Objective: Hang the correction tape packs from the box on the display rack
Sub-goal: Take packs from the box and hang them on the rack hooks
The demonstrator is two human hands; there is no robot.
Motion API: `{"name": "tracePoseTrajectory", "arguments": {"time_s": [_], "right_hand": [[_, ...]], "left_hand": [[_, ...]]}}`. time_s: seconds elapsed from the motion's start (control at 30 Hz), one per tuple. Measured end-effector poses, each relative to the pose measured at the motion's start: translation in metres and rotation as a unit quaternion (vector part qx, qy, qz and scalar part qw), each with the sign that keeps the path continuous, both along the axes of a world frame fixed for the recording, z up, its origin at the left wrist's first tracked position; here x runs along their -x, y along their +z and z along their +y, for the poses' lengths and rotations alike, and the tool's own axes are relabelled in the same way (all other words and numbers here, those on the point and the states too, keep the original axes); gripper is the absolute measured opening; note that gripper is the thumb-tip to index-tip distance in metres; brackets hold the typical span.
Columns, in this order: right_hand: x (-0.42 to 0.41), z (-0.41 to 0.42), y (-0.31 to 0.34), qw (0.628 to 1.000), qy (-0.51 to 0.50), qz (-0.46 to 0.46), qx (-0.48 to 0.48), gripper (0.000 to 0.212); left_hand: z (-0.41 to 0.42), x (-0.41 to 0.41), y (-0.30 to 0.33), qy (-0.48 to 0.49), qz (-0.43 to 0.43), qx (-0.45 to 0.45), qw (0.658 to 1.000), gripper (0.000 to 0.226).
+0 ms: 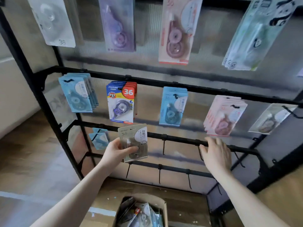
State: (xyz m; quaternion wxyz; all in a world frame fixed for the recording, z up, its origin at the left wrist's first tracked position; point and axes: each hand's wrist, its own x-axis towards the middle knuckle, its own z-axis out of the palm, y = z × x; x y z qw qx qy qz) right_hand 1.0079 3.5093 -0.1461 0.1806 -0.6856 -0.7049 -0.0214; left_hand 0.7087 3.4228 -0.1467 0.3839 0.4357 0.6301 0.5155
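Beige card backs the correction tape pack (133, 142) that the left hand (117, 152) holds upright, fingers and thumb curled round its lower left edge, in front of the third bar of the black display rack (54, 112). The pack sits just below a hanging blue-and-red pack (121, 102) marked 36. The right hand (216, 154) rests with straight, relaxed fingers on the same bar, near an empty hook (164, 147) and just under a bunch of pink packs (224, 115). Blue packs (77, 93) hang towards the rack's left edge. On the floor at the rack's foot stands an open cardboard box (164, 208) with more packs inside.
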Motion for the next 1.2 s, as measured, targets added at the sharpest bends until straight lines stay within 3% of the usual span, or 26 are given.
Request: {"name": "tracePoseTrajectory", "arguments": {"time_s": [0.43,1.0,1.2], "right_hand": [[-0.193,-0.006,0.055,0.999,-0.024,-0.020,0.009,0.035],[-0.263,0.044,0.053,0.994,-0.101,-0.041,0.021,0.034],[-0.276,0.047,0.051,0.991,-0.107,-0.076,0.023,0.034]], "left_hand": [[0.011,-0.196,0.061,-0.050,0.013,0.001,0.999,0.030],[0.125,-0.270,0.062,-0.211,0.011,-0.014,0.977,0.015],[0.136,-0.290,0.061,-0.254,-0.006,-0.012,0.967,0.037]]}}
